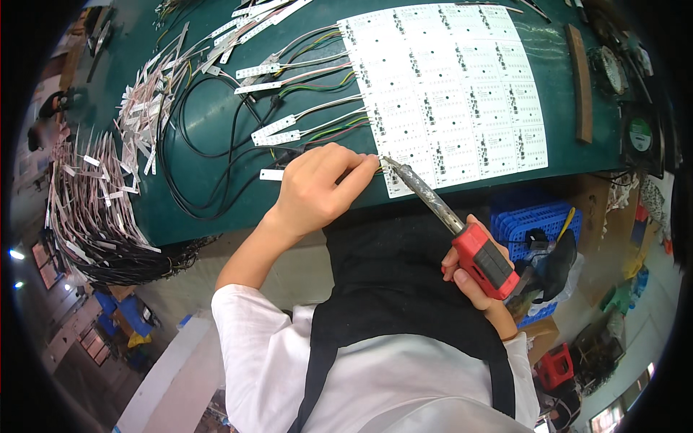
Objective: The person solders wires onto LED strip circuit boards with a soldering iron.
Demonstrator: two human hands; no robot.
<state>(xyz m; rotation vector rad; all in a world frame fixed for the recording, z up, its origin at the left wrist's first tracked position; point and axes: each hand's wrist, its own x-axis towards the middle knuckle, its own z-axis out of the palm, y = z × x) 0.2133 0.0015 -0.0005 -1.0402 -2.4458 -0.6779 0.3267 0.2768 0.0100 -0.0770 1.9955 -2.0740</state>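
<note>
My right hand (473, 278) is wrapped round the red and black handle of a soldering iron (427, 193), whose long metal barrel points up and left. Its tip meets the lower left corner of a white circuit board panel (451, 94) divided into many small boards. Beside that tip, my left hand (325, 180) pinches thin wires (379, 170) against the panel's left edge; the fingers partly hide them. Above this hand, several coloured wires (325, 105) run from the same edge to small white strip boards (280, 138).
Black cable (189, 209) loops over the green tabletop (216, 173) on the left. Bundled wires with white strips (101, 195) hang over the left edge. A wooden bar (580, 83) and a fan (641, 137) lie to the right. Below the table edge stands a blue basket (530, 224).
</note>
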